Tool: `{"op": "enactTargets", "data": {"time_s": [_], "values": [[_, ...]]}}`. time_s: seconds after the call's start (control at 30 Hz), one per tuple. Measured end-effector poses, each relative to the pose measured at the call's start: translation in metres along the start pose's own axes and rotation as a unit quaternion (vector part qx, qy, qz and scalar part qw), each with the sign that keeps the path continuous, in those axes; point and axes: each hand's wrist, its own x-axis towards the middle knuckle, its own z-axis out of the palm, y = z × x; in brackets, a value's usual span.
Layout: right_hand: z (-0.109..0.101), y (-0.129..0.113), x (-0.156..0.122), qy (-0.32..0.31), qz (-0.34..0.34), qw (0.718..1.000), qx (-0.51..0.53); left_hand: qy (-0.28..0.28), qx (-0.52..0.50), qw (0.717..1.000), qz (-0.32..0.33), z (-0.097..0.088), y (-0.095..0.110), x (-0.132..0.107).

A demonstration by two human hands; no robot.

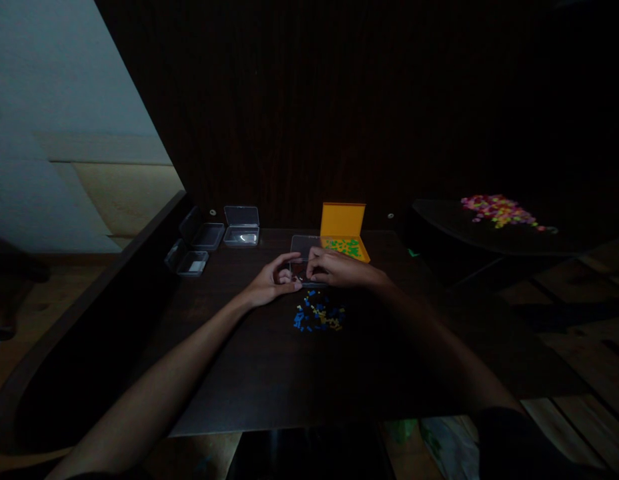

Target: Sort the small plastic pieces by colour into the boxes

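A clear plastic box (304,245) with its lid raised lies on the dark table, partly covered by both hands. Its left side is gripped by my left hand (270,281), thumb along the front edge and fingers curled behind. My right hand (334,269) is over the box's right part, fingertips pinched together at its inside; whatever they hold is too small and dark to name. Just in front of the box, small blue and yellow pieces (319,313) are scattered in a loose pile. Behind my right hand stands an open yellow box (343,219) with green pieces (347,248) in it.
Several open clear cases, among them a left case (192,265) and a back case (242,235), stand at the table's back left. To the right, a dark side surface (439,217) bears a heap of pink and yellow pieces (502,210). A dark panel (269,133) rises behind.
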Motion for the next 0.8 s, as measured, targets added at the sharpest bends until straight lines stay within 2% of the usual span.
{"op": "enactTargets", "data": {"time_s": [0.2,0.53,0.8], "values": [[0.003,0.002,0.003,0.014,-0.04,0.999,-0.006,0.001,-0.019,1.0,0.008,-0.001,-0.005,0.001],[0.005,-0.003,0.005,0.046,-0.004,0.999,-0.021,0.002,-0.02,1.0,-0.007,0.0,-0.001,0.0],[-0.018,-0.01,-0.004,0.088,0.014,0.996,-0.014,0.001,-0.009,1.0,-0.005,0.0,0.001,0.0]]}}
